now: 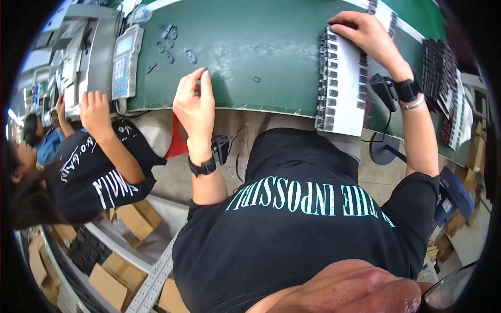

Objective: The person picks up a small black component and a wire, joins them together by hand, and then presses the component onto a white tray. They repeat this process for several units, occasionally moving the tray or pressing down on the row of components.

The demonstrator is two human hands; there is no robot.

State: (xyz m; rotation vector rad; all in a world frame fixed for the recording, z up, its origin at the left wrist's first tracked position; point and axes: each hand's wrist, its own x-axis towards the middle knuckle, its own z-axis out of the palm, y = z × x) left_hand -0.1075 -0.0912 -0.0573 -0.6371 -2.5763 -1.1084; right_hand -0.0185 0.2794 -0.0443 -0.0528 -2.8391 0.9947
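My left hand (pixel 195 107) hovers over the near edge of the green worktop (pixel 235 86), thumb and forefinger tips brought together. Anything between those tips is too small to make out. At the right, my right hand (pixel 368 37) is at the far end of a long white strip (pixel 340 86) with small black square parts along its long sides. Its thumb and forefinger close at the strip's far left corner; what they pinch is hidden. Several small black parts (pixel 168 32) lie loose beyond my left hand, and one small dark piece (pixel 256 80) lies alone mid-table.
A grey keypad device (pixel 127 62) lies at the left of the worktop. Beside me on the left sits a co-worker, whose hand (pixel 95 112) is raised. Stacked black-edged strips (pixel 443 86) stand at the far right. Cardboard boxes (pixel 117 279) are at the lower left.
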